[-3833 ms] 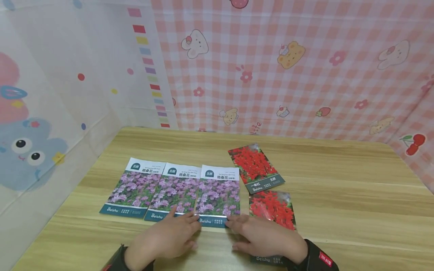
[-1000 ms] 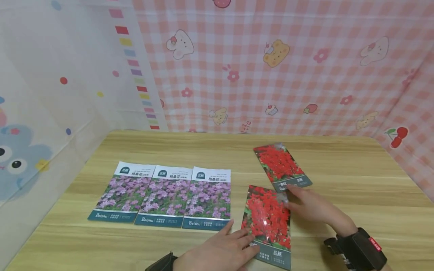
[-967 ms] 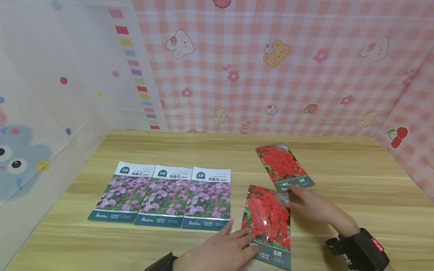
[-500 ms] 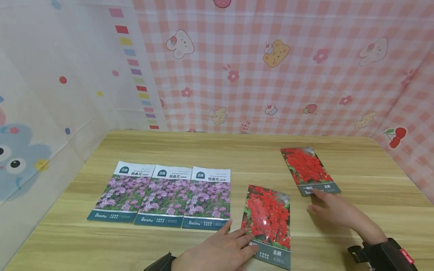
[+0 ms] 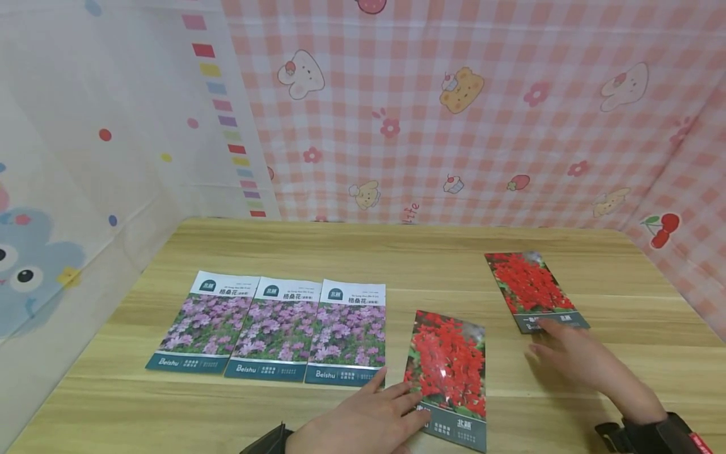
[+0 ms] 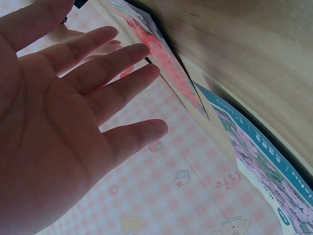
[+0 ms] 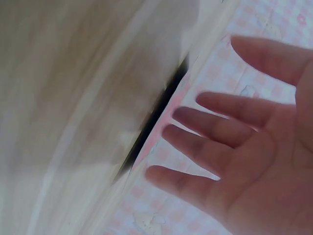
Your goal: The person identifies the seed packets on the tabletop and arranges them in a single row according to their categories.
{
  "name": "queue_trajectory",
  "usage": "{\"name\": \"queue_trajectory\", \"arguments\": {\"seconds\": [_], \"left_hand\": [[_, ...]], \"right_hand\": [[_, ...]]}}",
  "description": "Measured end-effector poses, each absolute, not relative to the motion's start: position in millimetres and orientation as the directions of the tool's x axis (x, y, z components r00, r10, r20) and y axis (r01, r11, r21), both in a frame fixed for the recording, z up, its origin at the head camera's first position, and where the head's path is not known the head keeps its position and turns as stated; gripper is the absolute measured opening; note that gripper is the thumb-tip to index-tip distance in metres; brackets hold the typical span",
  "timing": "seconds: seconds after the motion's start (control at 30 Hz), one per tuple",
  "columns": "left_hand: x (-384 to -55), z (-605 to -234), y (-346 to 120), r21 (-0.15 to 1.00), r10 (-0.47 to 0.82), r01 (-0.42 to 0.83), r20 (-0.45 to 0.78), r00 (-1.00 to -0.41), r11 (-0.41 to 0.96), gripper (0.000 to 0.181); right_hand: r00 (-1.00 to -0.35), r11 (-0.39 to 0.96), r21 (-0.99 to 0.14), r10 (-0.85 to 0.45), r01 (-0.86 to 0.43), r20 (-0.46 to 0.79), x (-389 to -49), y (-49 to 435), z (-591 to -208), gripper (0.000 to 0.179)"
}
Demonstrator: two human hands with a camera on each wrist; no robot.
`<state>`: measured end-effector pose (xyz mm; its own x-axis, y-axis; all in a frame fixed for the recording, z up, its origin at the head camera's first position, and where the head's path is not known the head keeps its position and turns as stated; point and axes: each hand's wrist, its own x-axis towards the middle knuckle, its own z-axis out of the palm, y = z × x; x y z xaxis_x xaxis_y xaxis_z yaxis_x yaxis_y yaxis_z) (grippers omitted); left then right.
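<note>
- Your left hand (image 5: 354, 422) is loose, its fingers straight and spread; it grasps nothing. Fingertips rest on the lower left edge of the near red packet (image 5: 448, 369).
- Your little finger lies right at the lower corner of the right purple packet (image 5: 353, 331); you can't tell whether it touches.
- Your right hand (image 5: 584, 359) is also unclenched, fingers extended. A fingertip is at the grey band on the lower end of the far red packet (image 5: 530, 284); how firmly it presses, you can't tell.
- The far red packet lies flat toward the right end of the table (image 5: 420, 271), slanted, its top leaning to your left.
- The near red packet lies flat in front of you, slightly skewed, apart from both the far one and the purple row, with wood showing between.
- To your left, the left purple packet (image 5: 207, 323), the middle purple packet (image 5: 278, 329) and the right one lie side by side, white tops away from you, teal bands toward you.
- You wear a black strap on each wrist, the right strap (image 5: 660, 435) bearing a red tag.
- Behind the table hangs a pink checked cloth (image 5: 420, 82) printed with animals, flowers and cakes.
</note>
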<state>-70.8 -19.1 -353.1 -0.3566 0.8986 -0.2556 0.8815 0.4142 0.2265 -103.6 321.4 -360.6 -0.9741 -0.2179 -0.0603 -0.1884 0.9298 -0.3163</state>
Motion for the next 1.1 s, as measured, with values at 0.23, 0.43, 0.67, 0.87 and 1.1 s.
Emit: {"name": "queue_trajectory", "arguments": {"seconds": [0.23, 0.43, 0.67, 0.87, 1.1], "left_hand": [[-72, -354, -21, 0.265, 0.9, 0.871, -0.267, -0.346, 0.413, 0.053], [-71, -356, -21, 0.3, 0.889, 0.851, -0.307, -0.341, 0.431, 0.059], [-70, -359, -21, 0.274, 0.886, 0.863, -0.319, -0.336, 0.426, 0.058], [-68, -359, -20, 0.24, 0.879, 0.871, -0.334, -0.341, 0.429, 0.056], [-67, -359, -19, 0.246, 0.872, 0.866, -0.355, -0.338, 0.436, 0.055]], "right_hand": [[-0.975, 0.883, -0.416, -0.186, -0.219, 0.117, -94, 302, -356, 0.032], [-0.97, 0.677, -0.734, -0.205, -0.044, -0.132, -93, 289, -351, 0.039], [-0.873, 0.331, -0.908, -0.323, 0.258, -0.365, -95, 284, -353, 0.049], [-0.84, 0.146, -0.92, -0.375, 0.364, -0.392, -95, 280, -357, 0.051], [-0.802, 0.053, -0.916, -0.464, 0.398, -0.376, -95, 277, -363, 0.046]]}}
